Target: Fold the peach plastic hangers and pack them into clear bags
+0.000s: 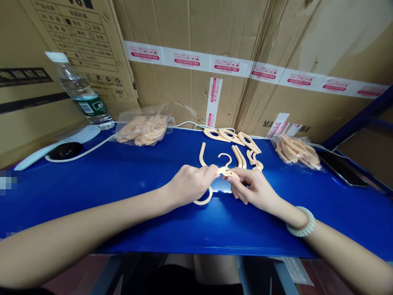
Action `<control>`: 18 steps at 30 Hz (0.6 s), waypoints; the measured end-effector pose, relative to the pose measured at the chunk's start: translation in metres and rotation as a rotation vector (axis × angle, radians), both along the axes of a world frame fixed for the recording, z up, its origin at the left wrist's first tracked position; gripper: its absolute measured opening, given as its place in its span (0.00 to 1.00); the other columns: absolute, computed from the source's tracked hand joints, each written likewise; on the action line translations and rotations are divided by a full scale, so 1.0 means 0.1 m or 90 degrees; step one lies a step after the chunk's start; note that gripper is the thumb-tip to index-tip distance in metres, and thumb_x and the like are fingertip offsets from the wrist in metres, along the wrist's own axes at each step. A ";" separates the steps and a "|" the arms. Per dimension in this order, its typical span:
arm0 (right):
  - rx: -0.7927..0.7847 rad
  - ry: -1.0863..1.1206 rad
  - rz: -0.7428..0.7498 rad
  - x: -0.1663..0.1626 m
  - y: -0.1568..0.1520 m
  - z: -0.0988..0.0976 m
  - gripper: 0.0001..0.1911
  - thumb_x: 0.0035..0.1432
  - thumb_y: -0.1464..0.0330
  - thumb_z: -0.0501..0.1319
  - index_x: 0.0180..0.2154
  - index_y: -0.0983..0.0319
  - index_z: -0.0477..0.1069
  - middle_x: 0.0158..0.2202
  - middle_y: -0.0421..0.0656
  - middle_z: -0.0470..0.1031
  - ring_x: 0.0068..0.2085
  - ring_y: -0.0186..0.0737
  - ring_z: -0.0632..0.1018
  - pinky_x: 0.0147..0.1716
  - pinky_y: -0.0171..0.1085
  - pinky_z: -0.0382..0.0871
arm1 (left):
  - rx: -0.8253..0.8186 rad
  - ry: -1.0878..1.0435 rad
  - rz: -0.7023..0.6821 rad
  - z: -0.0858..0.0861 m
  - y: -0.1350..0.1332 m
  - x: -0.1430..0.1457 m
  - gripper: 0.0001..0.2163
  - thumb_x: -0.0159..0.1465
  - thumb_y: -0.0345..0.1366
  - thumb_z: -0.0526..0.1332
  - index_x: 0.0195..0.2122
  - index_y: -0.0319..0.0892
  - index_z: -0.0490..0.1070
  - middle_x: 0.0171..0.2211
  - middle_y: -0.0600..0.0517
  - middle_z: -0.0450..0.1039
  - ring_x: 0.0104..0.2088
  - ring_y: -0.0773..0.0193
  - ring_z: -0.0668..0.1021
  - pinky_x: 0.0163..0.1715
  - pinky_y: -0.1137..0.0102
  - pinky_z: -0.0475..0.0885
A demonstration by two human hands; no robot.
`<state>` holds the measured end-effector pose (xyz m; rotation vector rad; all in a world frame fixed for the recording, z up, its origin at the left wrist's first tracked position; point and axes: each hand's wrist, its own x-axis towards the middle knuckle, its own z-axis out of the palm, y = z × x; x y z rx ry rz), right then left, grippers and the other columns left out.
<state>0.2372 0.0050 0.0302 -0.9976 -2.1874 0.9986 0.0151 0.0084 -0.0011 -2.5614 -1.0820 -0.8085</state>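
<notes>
My left hand (194,185) and my right hand (253,186) meet over the middle of the table, both closed on a small beige plastic clothes hanger (226,171). Its curved hook (227,159) points away from me. The fingers cover much of the rest. Under my left hand a beige hook-shaped piece (205,201) sticks out, partly hidden. Just beyond the hands lie a single curved hanger arm (202,155), a few arms side by side (239,157) and some small hook pieces (255,160). Farther back rest looped hanger parts (249,141).
Clear bags of beige parts lie at left (144,129) and right (296,150) on the blue table (147,229). A water bottle (84,96), pale fly swatter (61,141), black rounded object (66,151) and cable stand left. A phone (342,169) lies right; cardboard boxes (184,90) wall the back.
</notes>
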 end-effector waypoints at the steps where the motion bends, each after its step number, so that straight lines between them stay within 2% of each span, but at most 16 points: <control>1: 0.015 -0.004 -0.002 0.00 0.00 0.00 0.18 0.70 0.56 0.54 0.33 0.61 0.69 0.19 0.36 0.72 0.14 0.28 0.67 0.16 0.31 0.62 | -0.006 -0.008 0.000 0.00 0.00 0.00 0.21 0.76 0.40 0.43 0.33 0.40 0.70 0.20 0.49 0.71 0.18 0.64 0.71 0.17 0.72 0.50; 3: 0.078 -0.020 -0.004 0.01 -0.01 0.00 0.18 0.71 0.57 0.53 0.33 0.61 0.70 0.20 0.37 0.72 0.16 0.30 0.68 0.18 0.32 0.62 | -0.033 -0.032 -0.003 0.01 -0.01 0.00 0.21 0.76 0.41 0.43 0.33 0.41 0.70 0.20 0.49 0.71 0.18 0.64 0.72 0.18 0.72 0.51; 7: 0.291 -0.089 0.025 0.03 -0.02 -0.02 0.15 0.70 0.62 0.54 0.36 0.61 0.74 0.23 0.41 0.74 0.21 0.34 0.72 0.23 0.34 0.61 | -0.156 -0.114 0.001 0.01 -0.02 0.01 0.18 0.76 0.40 0.44 0.33 0.42 0.67 0.18 0.53 0.69 0.17 0.64 0.71 0.19 0.73 0.53; 8: 0.306 -0.092 0.028 0.03 -0.02 -0.02 0.14 0.70 0.63 0.54 0.36 0.61 0.74 0.24 0.41 0.74 0.22 0.33 0.72 0.23 0.34 0.61 | -0.184 -0.128 0.006 0.01 -0.02 0.02 0.18 0.76 0.40 0.44 0.34 0.41 0.68 0.19 0.52 0.70 0.17 0.64 0.72 0.19 0.73 0.55; 11: 0.190 -0.038 0.019 0.05 0.01 0.01 0.14 0.72 0.62 0.53 0.38 0.61 0.72 0.23 0.39 0.73 0.20 0.31 0.71 0.23 0.33 0.64 | -0.244 -0.185 0.030 0.01 0.01 0.03 0.16 0.75 0.41 0.46 0.38 0.41 0.70 0.25 0.50 0.76 0.23 0.61 0.77 0.24 0.72 0.61; 14: 0.075 0.068 -0.018 0.12 0.10 0.08 0.11 0.71 0.60 0.55 0.44 0.61 0.70 0.25 0.39 0.76 0.22 0.33 0.74 0.23 0.33 0.66 | -0.324 -0.309 0.045 0.03 0.06 0.02 0.15 0.73 0.42 0.48 0.39 0.42 0.71 0.31 0.49 0.78 0.29 0.60 0.79 0.30 0.70 0.66; 16: 0.101 0.125 -0.073 0.21 0.21 0.15 0.11 0.69 0.60 0.58 0.44 0.60 0.72 0.30 0.42 0.79 0.26 0.35 0.76 0.24 0.34 0.67 | -0.408 -0.419 0.037 0.04 0.09 0.01 0.14 0.72 0.44 0.50 0.40 0.42 0.71 0.30 0.51 0.77 0.26 0.64 0.77 0.28 0.71 0.66; 18: 0.202 0.151 -0.127 0.33 0.33 0.23 0.10 0.64 0.60 0.64 0.39 0.59 0.77 0.37 0.45 0.80 0.34 0.39 0.78 0.30 0.36 0.71 | -0.512 -0.544 0.017 0.05 0.11 0.01 0.13 0.71 0.46 0.52 0.43 0.43 0.68 0.27 0.55 0.73 0.20 0.68 0.70 0.22 0.73 0.63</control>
